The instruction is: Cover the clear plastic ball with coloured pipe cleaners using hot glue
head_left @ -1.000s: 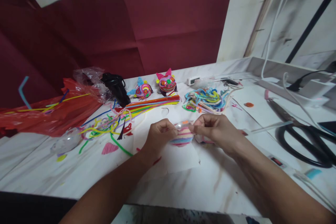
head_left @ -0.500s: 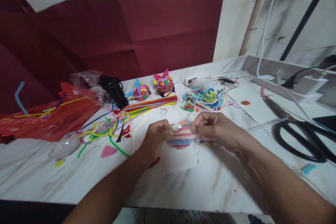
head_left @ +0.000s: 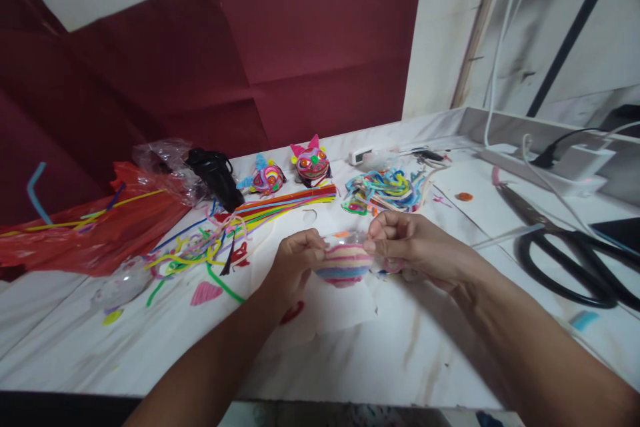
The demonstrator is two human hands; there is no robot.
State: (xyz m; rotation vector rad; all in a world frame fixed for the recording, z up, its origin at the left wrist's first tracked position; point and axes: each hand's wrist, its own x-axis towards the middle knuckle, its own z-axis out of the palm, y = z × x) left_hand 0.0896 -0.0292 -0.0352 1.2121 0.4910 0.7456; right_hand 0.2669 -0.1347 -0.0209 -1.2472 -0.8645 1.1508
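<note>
Between my hands, above a white sheet of paper (head_left: 345,313), is a rounded piece striped in pink, cream and blue (head_left: 345,264). My left hand (head_left: 299,257) pinches its left edge between thumb and fingers. At its upper right corner my right hand (head_left: 400,243) pinches it in the same way. Something clear and shiny shows just behind its top edge. A colourful decorated thing lies partly hidden behind my right hand. To the left of my left hand are a pink paper piece (head_left: 205,293) and a red curled piece (head_left: 293,312).
Two animal-faced crafts (head_left: 311,163) stand at the back. Pipe cleaners (head_left: 285,203) lie beyond my hands, with a tangled pile (head_left: 385,188) to their right. Large scissors (head_left: 560,267) lie on the right, near a power strip (head_left: 575,177). Red plastic (head_left: 145,213) spreads at the left.
The striped piece has turned slightly, so more of its striped face shows. Both hands keep their pinch. The whole view has shifted a little.
</note>
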